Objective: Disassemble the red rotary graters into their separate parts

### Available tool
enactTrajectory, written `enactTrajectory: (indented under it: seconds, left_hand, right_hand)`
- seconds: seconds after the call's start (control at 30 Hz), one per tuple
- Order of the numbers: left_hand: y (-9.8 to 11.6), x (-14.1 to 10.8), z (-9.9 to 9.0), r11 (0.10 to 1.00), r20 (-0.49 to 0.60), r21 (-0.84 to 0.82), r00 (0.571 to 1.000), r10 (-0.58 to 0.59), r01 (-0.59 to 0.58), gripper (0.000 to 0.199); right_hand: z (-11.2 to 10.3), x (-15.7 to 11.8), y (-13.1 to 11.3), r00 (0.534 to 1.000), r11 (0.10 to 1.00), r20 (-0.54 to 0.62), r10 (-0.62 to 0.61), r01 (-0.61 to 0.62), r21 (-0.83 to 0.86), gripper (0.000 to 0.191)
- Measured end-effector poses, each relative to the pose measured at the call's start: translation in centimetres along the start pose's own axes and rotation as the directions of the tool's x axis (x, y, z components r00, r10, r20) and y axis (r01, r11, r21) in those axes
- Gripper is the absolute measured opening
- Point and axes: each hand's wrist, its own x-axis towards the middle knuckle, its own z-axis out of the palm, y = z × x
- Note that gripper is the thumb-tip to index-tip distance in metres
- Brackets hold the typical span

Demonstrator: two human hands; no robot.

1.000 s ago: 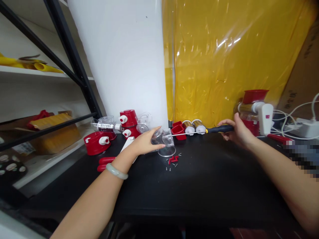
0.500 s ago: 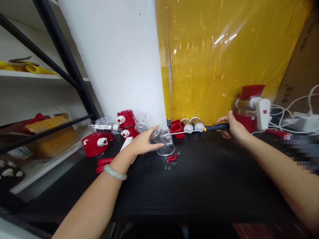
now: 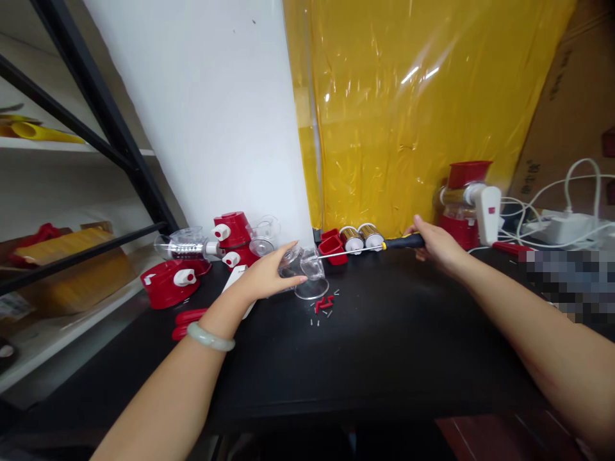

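My left hand is wrapped round a clear plastic grater housing that lies on the black table, its round rim toward me. In my right hand is the end of a long screwdriver with a black and yellow handle. The screwdriver's thin shaft points left, and its tip reaches the clear housing; the exact contact point is hard to make out. Small red plastic pieces and several loose screws lie just in front of the housing.
Two drum graters and red parts stand behind. Red bases and a red-handled piece are at left. An assembled rotary grater stands at back right beside white cables. A shelf rack borders the left.
The whole view has shifted slightly, so things sit further left in the picture. Both hands keep their holds on the housing and the screwdriver.
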Motion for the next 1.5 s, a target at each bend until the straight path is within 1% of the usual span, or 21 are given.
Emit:
enactTrajectory:
  seconds: [0.03,0.1,0.17,0.23,0.27,0.37,0.43,0.53,0.63,0.7,0.77,0.83,0.9,0.93,1.03,1.13,1.23,1.3,1.37,1.43,1.5]
  left_hand:
    - [0.0,0.0,0.0,1.000,0.001,0.003,1.000,-0.001,0.001,0.090]
    - [-0.1,0.0,0.0,1.000,-0.002,0.007,1.000,0.000,0.000,0.090]
    - [-0.1,0.0,0.1,1.000,-0.002,0.008,1.000,0.004,-0.004,0.090]
    - [-0.2,0.0,0.1,1.000,-0.001,0.003,1.000,0.007,-0.007,0.090]
    - [-0.2,0.0,0.1,1.000,-0.004,0.002,1.000,0.007,-0.007,0.089]
    - [-0.1,0.0,0.1,1.000,-0.011,0.004,1.000,0.009,-0.009,0.089]
    - [-0.1,0.0,0.1,1.000,-0.008,0.004,1.000,0.012,-0.012,0.089]
    - [0.0,0.0,0.1,1.000,-0.005,0.005,1.000,0.010,-0.010,0.090]
    - [0.0,0.0,0.1,1.000,-0.003,0.009,1.000,0.004,-0.004,0.090]
    - [0.0,0.0,0.1,1.000,-0.003,0.008,1.000,0.007,-0.007,0.090]
    - [0.0,0.0,0.1,1.000,-0.002,0.004,1.000,0.009,-0.009,0.089]
    - [0.0,0.0,0.1,1.000,0.000,-0.001,1.000,0.006,-0.006,0.089]
    - [-0.1,0.0,0.1,1.000,0.001,-0.002,1.000,0.004,-0.004,0.089]
    - [-0.1,0.0,0.1,1.000,-0.001,0.000,1.000,0.005,-0.005,0.089]
    - [-0.2,0.0,0.1,1.000,-0.013,0.002,1.000,0.018,-0.018,0.089]
    - [-0.2,0.0,0.2,1.000,-0.019,0.002,1.000,0.012,-0.012,0.089]
    - [-0.3,0.0,0.3,1.000,-0.017,0.003,1.000,-0.001,0.001,0.090]
    - [-0.3,0.0,0.3,1.000,-0.021,0.003,1.000,0.001,-0.001,0.090]
    - [-0.3,0.1,0.3,1.000,-0.021,0.004,1.000,0.003,-0.003,0.089]
    - [-0.3,0.1,0.3,1.000,-0.016,0.008,1.000,-0.001,0.001,0.090]
    - [-0.3,0.1,0.3,1.000,-0.015,0.013,1.000,-0.003,0.003,0.090]
  right_hand:
    - [0.0,0.0,0.1,1.000,1.000,-0.015,-0.020,0.021,0.010,0.033]
    - [0.1,-0.2,-0.1,0.998,0.985,0.000,-0.064,0.063,0.160,0.026]
    - [-0.1,-0.5,-0.6,0.994,0.941,0.067,-0.088,0.061,0.332,0.026]
    - [-0.2,-0.7,-0.9,0.987,0.920,0.135,-0.087,0.028,0.391,0.021]
    - [-0.2,-0.6,-0.9,0.987,0.930,0.145,-0.073,0.015,0.368,0.020]
    - [-0.2,-0.2,-0.4,0.996,0.990,0.086,-0.007,-0.006,0.142,0.044]
    - [-0.2,0.1,-0.1,1.000,1.000,0.031,-0.005,0.004,0.021,0.043]
    - [-0.1,-0.1,-0.2,0.998,0.990,0.006,-0.056,0.055,0.133,0.019]
    - [-0.3,-0.7,-1.1,0.991,0.916,0.112,-0.067,0.017,0.400,0.019]
    - [-0.4,-0.9,-1.5,0.982,0.878,0.185,-0.049,-0.045,0.476,0.016]
    - [-0.4,-0.7,-1.3,0.986,0.911,0.169,-0.004,-0.066,0.407,0.026]
    - [-0.3,-0.3,-0.7,0.991,0.972,0.121,0.049,-0.075,0.223,0.043]
    - [-0.2,0.2,0.0,0.995,0.996,0.084,0.063,-0.068,0.057,0.044]
    - [-0.2,0.3,0.2,0.996,0.998,0.072,0.054,-0.057,0.036,0.038]
    - [-0.2,0.0,-0.1,0.999,0.977,0.053,-0.005,-0.007,0.213,0.021]
    - [-0.4,-0.5,-0.8,0.990,0.911,0.129,-0.059,0.001,0.413,0.023]
    - [-0.5,-0.5,-0.9,0.987,0.934,0.149,-0.063,0.006,0.356,0.018]
    - [-0.4,-0.1,-0.6,0.996,0.984,0.085,-0.024,0.009,0.178,0.035]
    - [-0.3,0.1,-0.3,1.000,0.999,0.008,-0.014,0.014,0.033,0.037]
    - [-0.2,0.1,-0.4,0.999,0.996,-0.027,-0.031,0.033,0.081,0.021]
    - [-0.2,-0.3,-0.8,0.999,0.961,0.014,-0.045,0.039,0.274,0.016]
